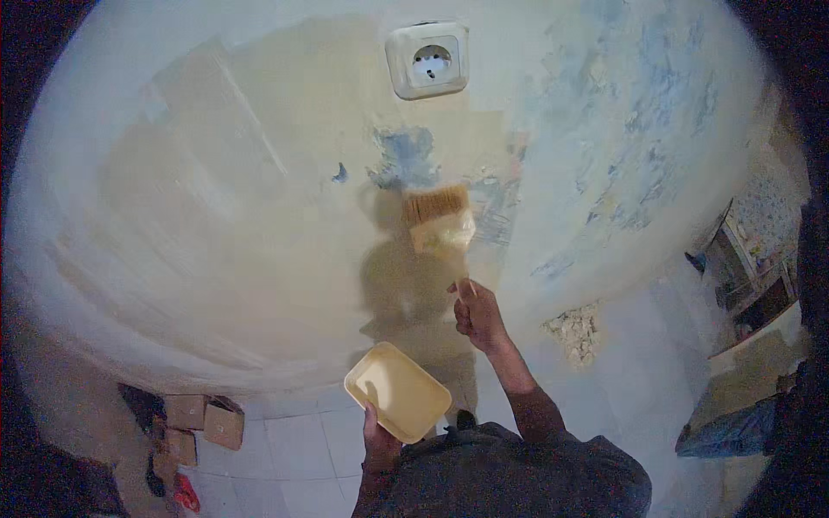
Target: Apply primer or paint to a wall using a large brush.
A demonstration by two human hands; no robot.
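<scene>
My right hand grips the handle of a wide flat paintbrush, its bristles pointing up toward the wall. Whether the bristle tips touch the wall I cannot tell. Just above the brush is a blue, rough patch on the cream-coloured surface. My left hand holds a shallow cream tray by its lower left edge, thumb over the rim. The tray's inside is pale, with a shadow across it.
A white wall socket sits above the brush. Rough blue patches mark the wall at right. Cardboard boxes and a red item lie on the tiled floor at left. Crumbled debris or damaged plaster shows at right, before shelving.
</scene>
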